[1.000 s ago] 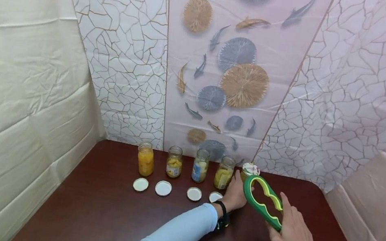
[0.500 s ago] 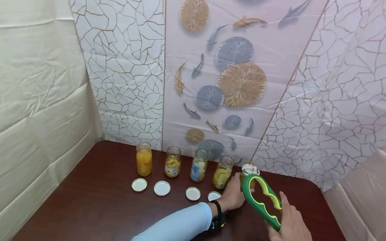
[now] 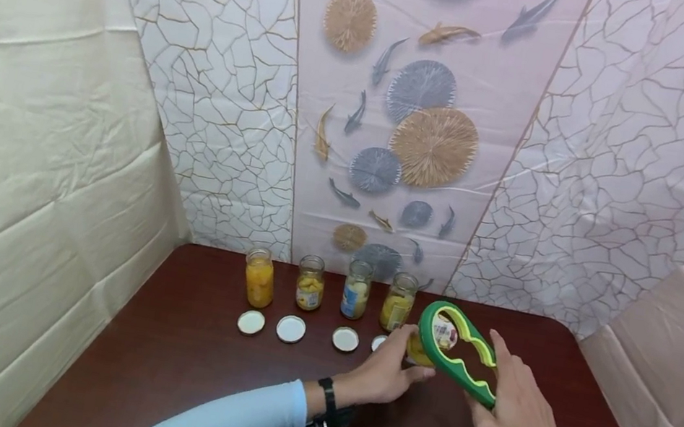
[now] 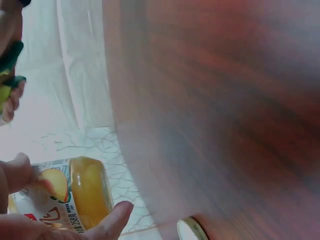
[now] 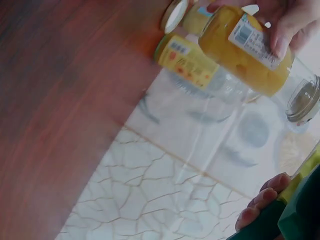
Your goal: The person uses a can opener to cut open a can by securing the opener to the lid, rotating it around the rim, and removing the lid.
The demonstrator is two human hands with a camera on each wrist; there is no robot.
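Note:
My left hand (image 3: 381, 374) holds a glass jar of yellow fruit (image 5: 245, 55) above the table. Its fingers and thumb wrap the label, which shows a peach in the left wrist view. The jar's printed lid (image 3: 445, 332) is on and shows through the loop of a green jar opener (image 3: 427, 331). My right hand (image 3: 517, 413) grips that opener by its handle end, thumb on one side and fingers on the other. In the head view the opener lies in front of part of the jar; whether the two touch, I cannot tell.
Several lidless glass jars stand in a row at the back, from an orange-filled jar (image 3: 258, 286) to a yellow-green one (image 3: 397, 309). White-lined lids, such as this lid (image 3: 291, 329), lie before them on the dark red table (image 3: 214, 378). Cloth-covered walls (image 3: 231, 118) enclose the table.
My left hand has lifted the lidded jar off the back of the table and brought it nearer, tilting it. The right hand with the jar opener has hardly moved.

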